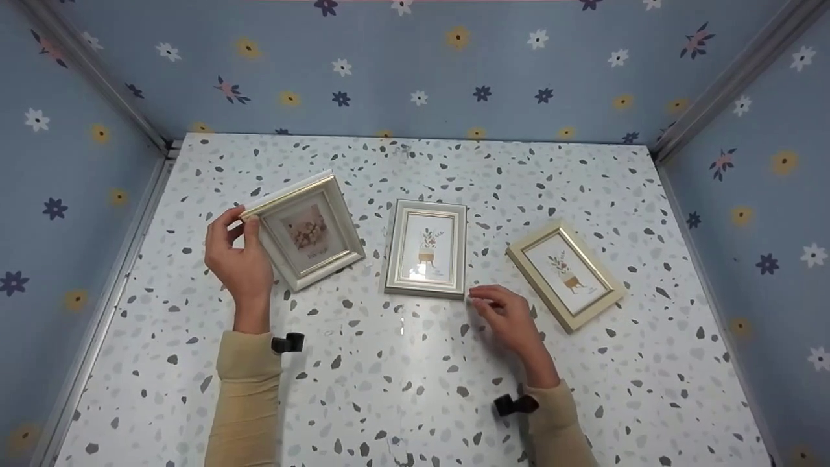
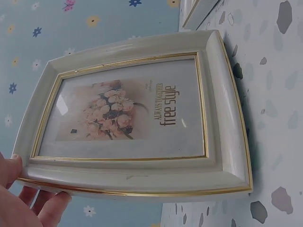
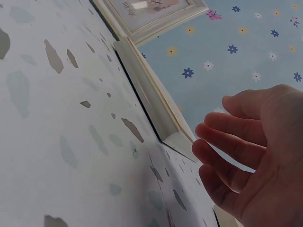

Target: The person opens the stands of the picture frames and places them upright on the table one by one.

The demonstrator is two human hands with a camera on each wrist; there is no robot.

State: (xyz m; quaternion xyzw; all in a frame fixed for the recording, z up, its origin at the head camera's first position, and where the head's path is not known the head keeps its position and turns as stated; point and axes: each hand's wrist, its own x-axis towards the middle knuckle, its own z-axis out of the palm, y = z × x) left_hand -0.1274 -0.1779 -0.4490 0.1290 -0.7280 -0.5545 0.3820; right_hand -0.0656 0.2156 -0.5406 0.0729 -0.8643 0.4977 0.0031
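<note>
A white picture frame [image 1: 308,232] with gold trim stands tilted up on its lower edge at the left. My left hand [image 1: 240,263] pinches its upper left corner, thumb on the front and fingers behind. The left wrist view shows a flower print with "free style" lettering in this photo frame [image 2: 128,109]. A silvery picture frame [image 1: 426,250] with a potted-plant print lies flat in the middle. By its lower right corner is my right hand [image 1: 509,318], holding nothing. Its fingers [image 3: 236,146] are loosely bent in the right wrist view.
A pale gold picture frame [image 1: 566,275] lies at an angle on the right, beyond my right hand. The speckled tabletop [image 1: 389,389] is walled by blue flowered panels [image 1: 415,71] at the back and both sides.
</note>
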